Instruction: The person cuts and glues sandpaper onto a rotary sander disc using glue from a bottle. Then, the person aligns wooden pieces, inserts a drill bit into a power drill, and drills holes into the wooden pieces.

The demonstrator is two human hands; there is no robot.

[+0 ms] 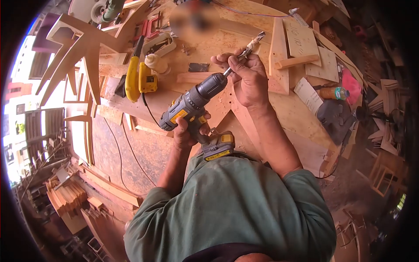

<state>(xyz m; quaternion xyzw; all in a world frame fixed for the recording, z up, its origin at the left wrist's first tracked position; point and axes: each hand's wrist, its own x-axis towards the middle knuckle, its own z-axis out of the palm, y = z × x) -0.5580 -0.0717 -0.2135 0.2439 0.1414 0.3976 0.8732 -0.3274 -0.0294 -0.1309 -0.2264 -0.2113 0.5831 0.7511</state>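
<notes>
A cordless drill (211,85) with a yellow-marked battery is held up diagonally in front of my chest, its chuck pointing up and to the right. My left hand (185,133) wraps round its grip, near the trigger. From the chuck comes a drill bit (256,40) with pale shavings stuck near its tip. My right hand (249,83) is closed on this bit, thumb and fingers pinching its shaft partway along. The bit's tip sticks out beyond the fingers. Beneath the drill lie wooden pieces (216,111) on the workbench (205,35).
Left on the bench are a yellow blower-like tool (133,81), a cream bottle (156,64) and a tray (169,47) of small parts. A branching wooden piece (83,41) rises at far left. Boards (301,37), a drink bottle (332,93) and a dark corded tool (336,118) lie right.
</notes>
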